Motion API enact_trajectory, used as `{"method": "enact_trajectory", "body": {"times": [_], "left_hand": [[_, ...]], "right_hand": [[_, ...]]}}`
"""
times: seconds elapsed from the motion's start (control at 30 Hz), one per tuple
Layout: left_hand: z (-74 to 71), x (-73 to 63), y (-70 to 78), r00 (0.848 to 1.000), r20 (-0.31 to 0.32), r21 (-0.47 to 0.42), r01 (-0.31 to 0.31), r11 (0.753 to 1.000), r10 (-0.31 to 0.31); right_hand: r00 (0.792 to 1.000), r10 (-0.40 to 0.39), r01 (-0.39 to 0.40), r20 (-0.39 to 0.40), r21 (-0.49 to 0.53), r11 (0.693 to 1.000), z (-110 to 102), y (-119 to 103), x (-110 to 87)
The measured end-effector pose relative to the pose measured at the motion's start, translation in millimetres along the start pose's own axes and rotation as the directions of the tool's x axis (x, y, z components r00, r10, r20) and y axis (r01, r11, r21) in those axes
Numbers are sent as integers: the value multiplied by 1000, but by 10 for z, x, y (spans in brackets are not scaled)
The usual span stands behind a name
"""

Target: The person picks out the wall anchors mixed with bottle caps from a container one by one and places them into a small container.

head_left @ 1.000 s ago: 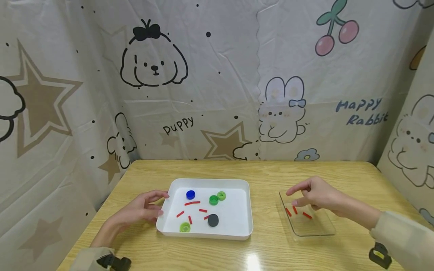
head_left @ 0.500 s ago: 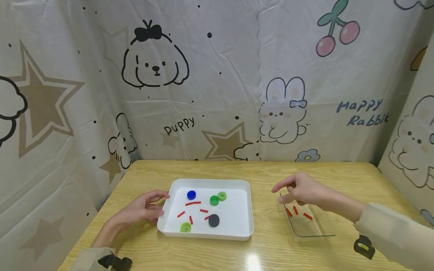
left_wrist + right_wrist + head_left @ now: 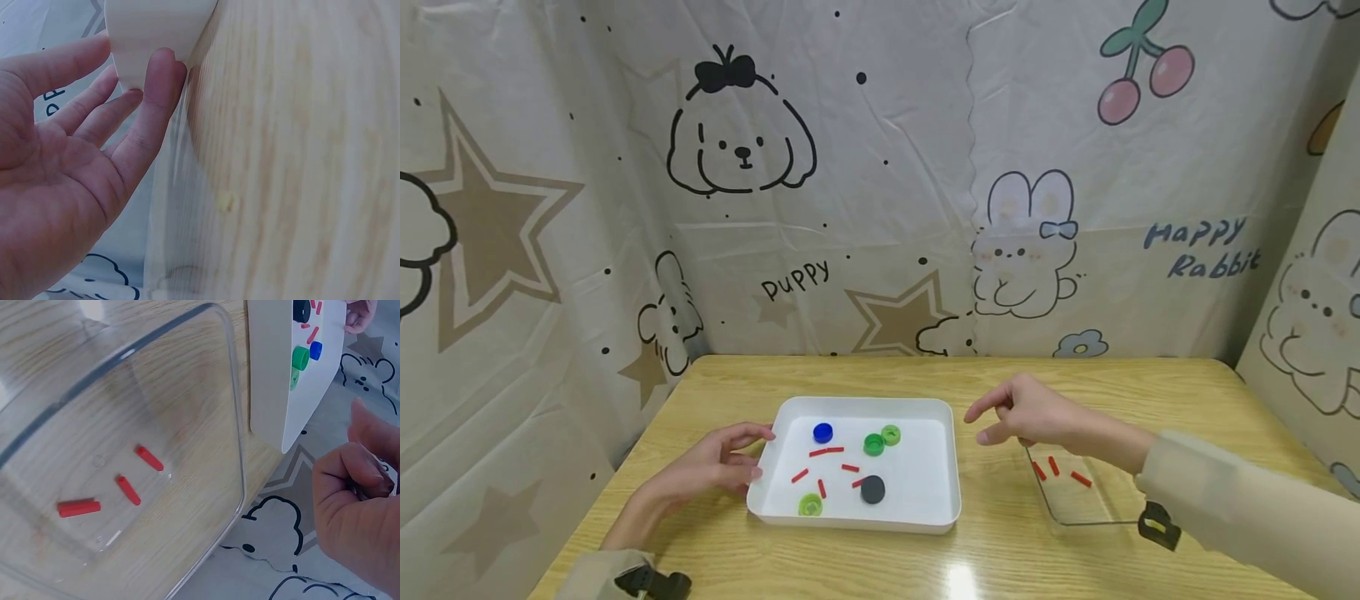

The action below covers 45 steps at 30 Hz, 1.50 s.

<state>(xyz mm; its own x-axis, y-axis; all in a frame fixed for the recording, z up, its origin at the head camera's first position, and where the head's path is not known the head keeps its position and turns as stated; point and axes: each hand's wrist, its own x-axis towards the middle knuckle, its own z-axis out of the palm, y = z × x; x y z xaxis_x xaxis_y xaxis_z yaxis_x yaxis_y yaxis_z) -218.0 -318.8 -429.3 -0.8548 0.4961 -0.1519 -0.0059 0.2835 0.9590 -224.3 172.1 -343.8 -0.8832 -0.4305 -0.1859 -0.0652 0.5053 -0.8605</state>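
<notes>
Printed curtain (image 3: 887, 108) closes off the far side of our worktop (image 3: 850, 560); we read the clock from the head view, 12 farthest from us. Over the last second our right hand (image 3: 1028, 410) has swung from above the clear dish (image 3: 1101, 523) past its 11 o'clock corner, fingertips now near the 2 o'clock edge of the white tray (image 3: 917, 479). We judge that this shifts the work from dish to tray; the sticks lie as they did. That hand has forefinger and thumb well apart, the others tucked in, and we see nothing held. Our left hand (image 3: 711, 462) stays at the tray's 9 o'clock, loosely spread, fingertips against the outer wall rather than grasping it.

Inside the tray we count six red sticks (image 3: 800, 476), one right beside a black disc (image 3: 872, 489) at 5 o'clock. We see a blue cap (image 3: 823, 432) near 11, a green cap (image 3: 873, 444) and a lime cap (image 3: 891, 435) side by side near 1, and another lime piece (image 3: 810, 505) near 8. Farther out, toward the tray's 3 o'clock, the dish holds three more sticks (image 3: 1081, 479).
</notes>
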Motion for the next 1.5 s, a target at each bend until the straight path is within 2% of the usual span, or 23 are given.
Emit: {"method": "enact_trajectory", "body": {"times": [0.43,0.7,1.07,1.33,1.5], "left_hand": [[13,3,23,1000,6,-1,3,1000,-3],[-1,0,16,1000,9,-7,11,1000,-11],[-8,-8,25,1000,20,-12,8,1000,-8],[-27,-5,13,1000,15,-26,15,1000,-14],[-36,4,4,1000,21,-32,18,999,-18]], "right_hand": [[1000,-7,8,16,-58,998,168,-159,220],[999,-34,36,40,-48,998,267,-206,353],[999,-9,15,48,-109,994,449,-287,566],[995,-6,13,101,-74,997,564,-307,751],[991,-15,28,130,-98,995,665,-348,850]]}}
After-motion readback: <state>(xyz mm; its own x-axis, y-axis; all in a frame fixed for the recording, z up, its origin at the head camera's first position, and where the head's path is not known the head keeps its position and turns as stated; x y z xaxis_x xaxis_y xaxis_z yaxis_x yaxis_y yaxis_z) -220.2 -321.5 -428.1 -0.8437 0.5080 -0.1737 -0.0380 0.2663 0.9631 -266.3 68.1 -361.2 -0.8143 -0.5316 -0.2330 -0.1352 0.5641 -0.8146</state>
